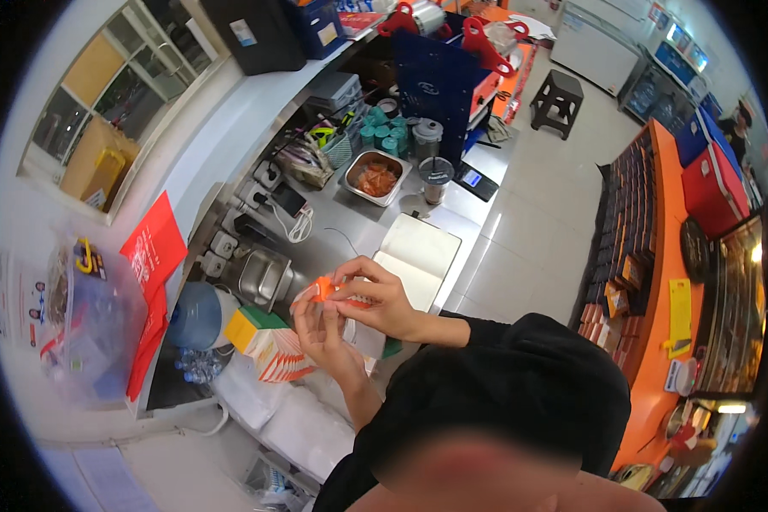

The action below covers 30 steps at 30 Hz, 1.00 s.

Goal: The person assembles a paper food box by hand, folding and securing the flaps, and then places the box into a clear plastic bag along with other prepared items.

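Above the steel counter [337,224], both of my hands are together around a small orange-and-white piece [322,287], which looks like folded card; its exact kind is not clear. My right hand [382,299] pinches it from the right side with bent fingers. From below and to the left, my left hand [320,337] curls its fingers around it, hiding part of it. Close by my left hand stands a stack of orange-and-white striped cartons [282,363] with a green-topped one. An open notebook [422,247] with blank pages lies just beyond my right hand.
Farther back are a steel pan [375,177] of orange-red food, a lidded cup [435,179] and a phone [476,182]. A white cable [299,226] and a small steel pan [266,275] sit along the left. Left of the cartons stands a large water bottle [198,316].
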Available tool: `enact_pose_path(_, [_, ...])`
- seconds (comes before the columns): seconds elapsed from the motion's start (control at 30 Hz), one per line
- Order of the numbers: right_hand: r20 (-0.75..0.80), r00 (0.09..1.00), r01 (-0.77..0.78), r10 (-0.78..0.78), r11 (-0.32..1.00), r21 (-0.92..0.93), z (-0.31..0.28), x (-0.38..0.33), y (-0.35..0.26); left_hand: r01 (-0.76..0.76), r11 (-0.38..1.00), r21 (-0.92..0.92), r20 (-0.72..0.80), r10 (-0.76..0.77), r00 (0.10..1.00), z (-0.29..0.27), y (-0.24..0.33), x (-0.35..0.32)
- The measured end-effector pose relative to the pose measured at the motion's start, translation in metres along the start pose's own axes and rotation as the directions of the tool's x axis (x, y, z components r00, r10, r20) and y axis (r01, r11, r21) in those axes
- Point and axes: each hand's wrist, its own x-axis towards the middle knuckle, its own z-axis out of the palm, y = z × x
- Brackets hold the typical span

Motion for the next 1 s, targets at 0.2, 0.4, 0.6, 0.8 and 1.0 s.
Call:
enact_pose_path(0.2, [-0.047, 0.999, -0.003, 0.002, 1.000, -0.021, 0.001, -0.004, -0.002, 0.046, 0.998, -0.041, -0.003, -0.046, 0.999, 0.007, 0.009, -0.004])
enact_pose_path(0.4, [0.015, 1.000, 0.024, -0.021, 0.984, -0.175, 0.001, -0.005, -0.002, 0.042, 0.997, -0.072, 0.038, -0.039, 0.999, 0.007, 0.006, -0.005])
enact_pose_path(0.6, [-0.008, 0.999, -0.051, 0.051, 0.999, 0.016, -0.010, -0.005, 0.000, 0.180, 0.970, -0.165, 0.069, -0.171, 0.983, -0.015, -0.005, 0.013])
enact_pose_path(0.8, [0.280, 0.954, -0.010, 0.105, 0.946, -0.323, -0.031, -0.011, 0.015, -0.007, 0.992, 0.129, 0.198, -0.018, 0.980, -0.012, -0.009, 0.015])
enact_pose_path(1.0, [0.283, 0.935, -0.088, 0.213, 0.913, -0.398, -0.043, -0.013, 0.021, -0.655, 0.252, 0.712, 0.500, 0.472, 0.726, -0.016, -0.011, 0.031])
